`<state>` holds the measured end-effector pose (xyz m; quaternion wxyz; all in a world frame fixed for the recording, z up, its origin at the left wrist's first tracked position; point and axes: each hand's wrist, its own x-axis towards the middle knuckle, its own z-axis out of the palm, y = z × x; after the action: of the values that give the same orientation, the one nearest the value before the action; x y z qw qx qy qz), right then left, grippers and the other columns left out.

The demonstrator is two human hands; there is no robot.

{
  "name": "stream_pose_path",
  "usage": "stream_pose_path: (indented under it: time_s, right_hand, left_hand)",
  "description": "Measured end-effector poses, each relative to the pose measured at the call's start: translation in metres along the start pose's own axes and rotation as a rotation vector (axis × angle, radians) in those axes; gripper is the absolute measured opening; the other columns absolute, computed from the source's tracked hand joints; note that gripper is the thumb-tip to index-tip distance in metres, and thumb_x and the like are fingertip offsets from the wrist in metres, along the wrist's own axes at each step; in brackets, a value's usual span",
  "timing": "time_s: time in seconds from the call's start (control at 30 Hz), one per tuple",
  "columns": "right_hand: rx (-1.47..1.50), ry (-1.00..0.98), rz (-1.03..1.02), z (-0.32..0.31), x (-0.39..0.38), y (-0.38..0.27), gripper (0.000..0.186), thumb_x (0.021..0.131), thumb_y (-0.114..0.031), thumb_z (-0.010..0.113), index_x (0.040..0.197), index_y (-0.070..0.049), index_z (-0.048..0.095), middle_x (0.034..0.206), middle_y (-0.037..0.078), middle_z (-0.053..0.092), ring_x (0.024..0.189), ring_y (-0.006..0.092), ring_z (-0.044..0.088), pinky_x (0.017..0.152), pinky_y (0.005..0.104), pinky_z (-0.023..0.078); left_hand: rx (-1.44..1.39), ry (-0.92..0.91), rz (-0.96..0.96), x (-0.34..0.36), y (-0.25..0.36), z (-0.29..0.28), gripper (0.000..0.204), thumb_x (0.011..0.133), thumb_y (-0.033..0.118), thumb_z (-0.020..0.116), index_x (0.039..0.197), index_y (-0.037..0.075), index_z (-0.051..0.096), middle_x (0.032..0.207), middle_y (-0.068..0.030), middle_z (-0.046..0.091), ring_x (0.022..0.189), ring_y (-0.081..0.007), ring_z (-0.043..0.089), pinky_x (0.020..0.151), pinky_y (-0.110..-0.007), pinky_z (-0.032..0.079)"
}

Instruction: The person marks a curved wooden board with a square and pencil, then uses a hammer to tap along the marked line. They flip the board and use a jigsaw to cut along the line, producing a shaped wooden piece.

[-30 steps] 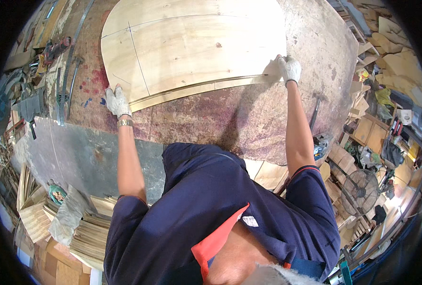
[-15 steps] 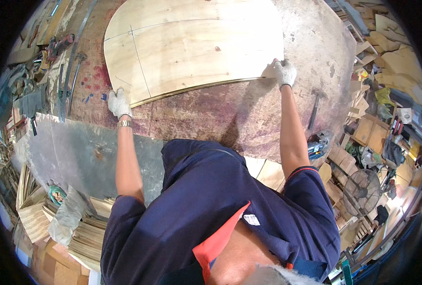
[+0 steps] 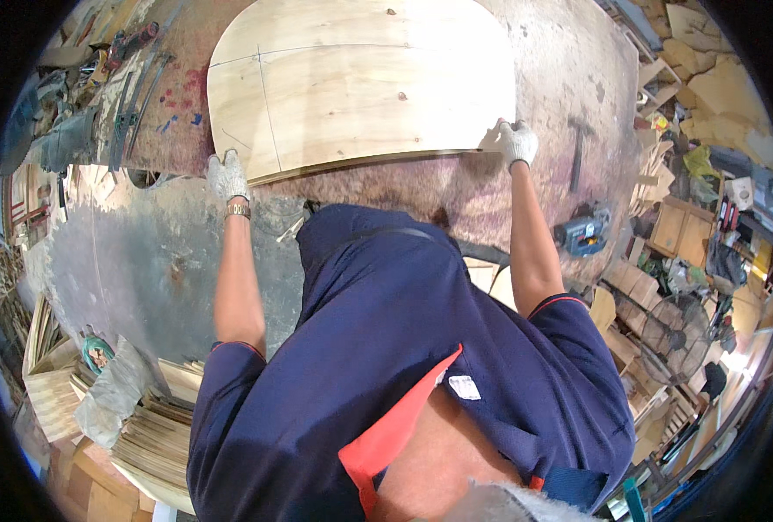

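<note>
A pale plywood panel (image 3: 351,96) with rounded ends and pencilled cross lines lies on the stained worktable (image 3: 456,204). Its near edge looks layered, though I cannot count the sheets. My left hand (image 3: 228,177), in a whitish work glove, grips the near left corner, thumb and fingers closed at the edge. At the near right corner my right hand (image 3: 518,142), gloved likewise, holds the panel in the same way. Both arms are stretched forward. The fingertips under the panel are hidden.
Right of the panel lie a hammer (image 3: 578,157) and a blue power tool (image 3: 585,235). A drill (image 3: 134,42) and long metal strips (image 3: 138,100) are at the table's left. Stacked wood pieces (image 3: 156,444) stand low at left; a fan (image 3: 665,339) stands at right among clutter.
Both hands have drawn the panel toward me and slightly right across the table, closer to its near edge. My view has shifted a little too. The grip looks the same.
</note>
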<state>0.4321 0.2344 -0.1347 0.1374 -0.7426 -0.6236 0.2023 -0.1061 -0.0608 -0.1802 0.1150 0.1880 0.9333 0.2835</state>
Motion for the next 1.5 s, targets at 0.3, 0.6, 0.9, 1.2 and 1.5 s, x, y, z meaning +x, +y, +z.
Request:
stream_pose_path:
  time_s: [0.3,0.6,0.9,1.2,1.5]
  right_hand:
    - [-0.046,0.017,-0.018,-0.023,-0.115,0.073,0.049,0.081,-0.047,0.075,0.089,0.001,0.072,0.085,0.021,0.073,0.082,0.0369,0.071,0.077,0.0432,0.054]
    - [-0.054,0.013,-0.142,-0.041,-0.174,0.132,0.042,0.08,-0.046,0.073,0.085,-0.004,0.073,0.08,0.021,0.07,0.079,0.0398,0.068,0.072,0.0474,0.052]
    - [0.101,-0.019,-0.125,-0.045,-0.188,0.144,0.035,0.084,-0.039,0.072,0.088,-0.005,0.075,0.08,0.019,0.071,0.079,0.0378,0.07,0.074,0.0452,0.053]
    - [-0.209,-0.236,-0.494,-0.085,-0.198,0.165,0.054,0.068,-0.028,0.087,0.111,-0.001,0.067,0.101,0.021,0.068,0.1,0.0393,0.067,0.087,0.0462,0.054]
    - [0.015,-0.339,-0.423,-0.087,-0.179,0.164,0.034,0.069,-0.011,0.087,0.099,-0.003,0.073,0.083,0.012,0.07,0.071,0.0223,0.07,0.066,0.0354,0.056]
  left_hand:
    - [0.124,0.052,0.059,-0.074,-0.081,-0.029,0.053,0.089,0.04,0.064,0.116,-0.005,0.066,0.115,-0.033,0.066,0.107,-0.0489,0.062,0.094,-0.053,0.048]
    - [-0.162,-0.114,0.199,-0.12,-0.125,-0.052,0.033,0.091,0.021,0.057,0.11,-0.005,0.064,0.105,-0.021,0.069,0.093,-0.034,0.063,0.087,-0.043,0.048]
    - [-0.317,-0.278,0.168,-0.116,-0.124,-0.064,0.039,0.09,0.013,0.056,0.122,-0.008,0.059,0.108,-0.0166,0.069,0.093,-0.0265,0.059,0.086,-0.038,0.046]
    - [0.287,-0.402,0.69,-0.145,-0.122,-0.12,0.085,0.082,0.012,0.077,0.156,0.003,0.037,0.146,-0.0229,0.052,0.136,-0.0345,0.053,0.11,-0.039,0.044]
    - [0.127,-0.56,0.46,-0.115,-0.118,-0.12,0.089,0.074,0.014,0.087,0.153,0.01,0.047,0.102,-0.0163,0.072,0.092,-0.0198,0.069,0.082,-0.031,0.055]
